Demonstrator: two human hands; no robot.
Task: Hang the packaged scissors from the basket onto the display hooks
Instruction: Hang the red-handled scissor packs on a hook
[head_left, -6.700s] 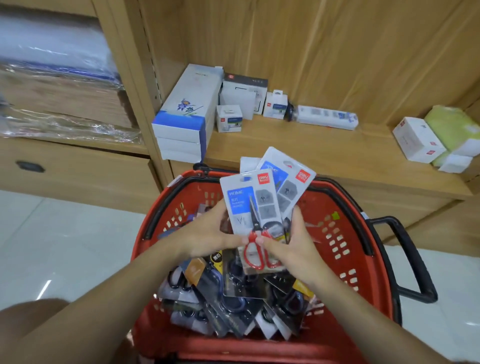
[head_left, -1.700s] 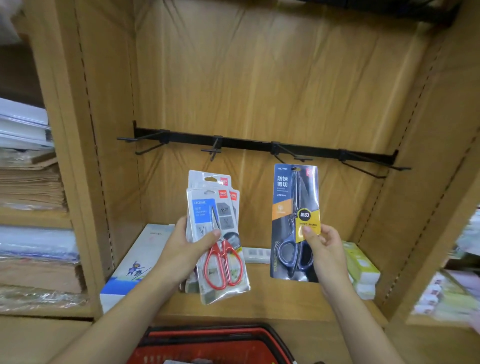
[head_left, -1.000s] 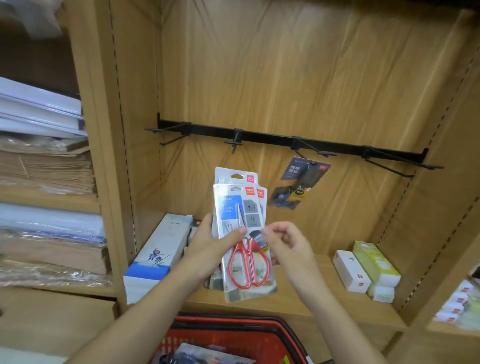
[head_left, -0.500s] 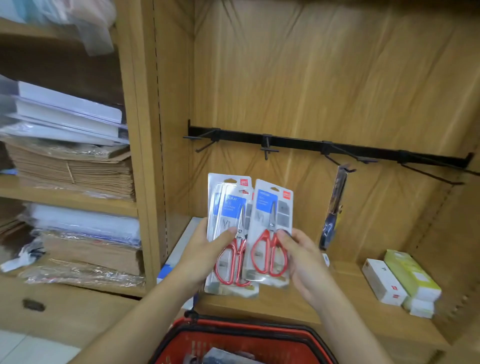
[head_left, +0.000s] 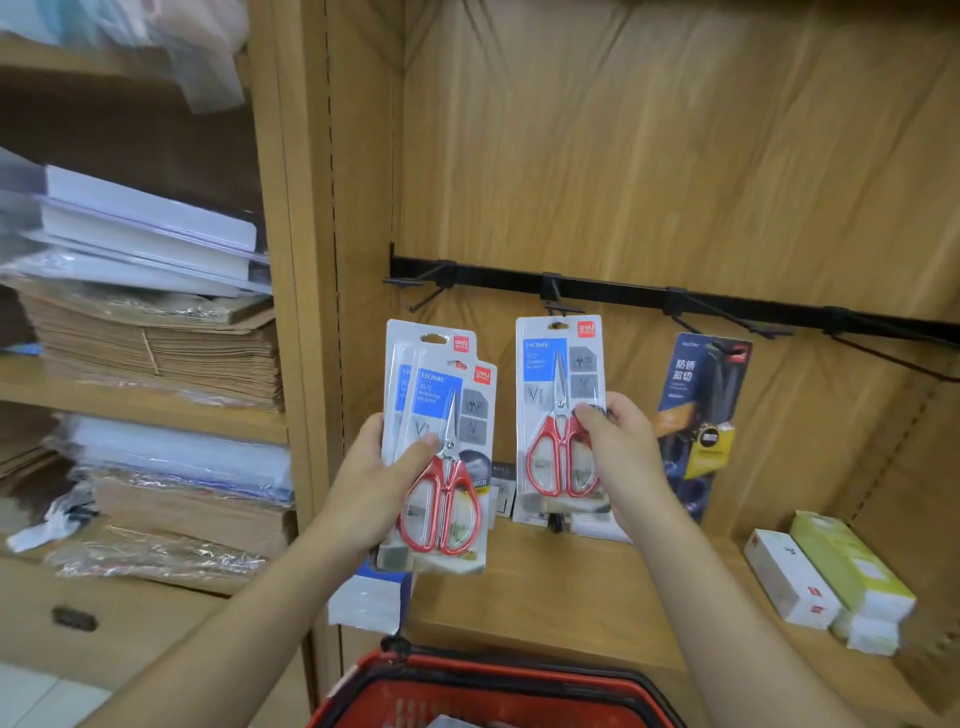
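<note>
Hanging: right hand (head_left: 618, 447) grips red scissors pack (head_left: 558, 374) below hook rail (head_left: 623, 291).
Left hand (head_left: 374, 483): grips spare packs (head_left: 441, 395).
Next: thread hole onto hook (head_left: 556, 302).

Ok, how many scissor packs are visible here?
4 for sure: a front pack and a rear pack in the left hand, a red-handled pack in the right hand, a dark pack hanging on a hook. More may hide behind these or in the basket.
</note>
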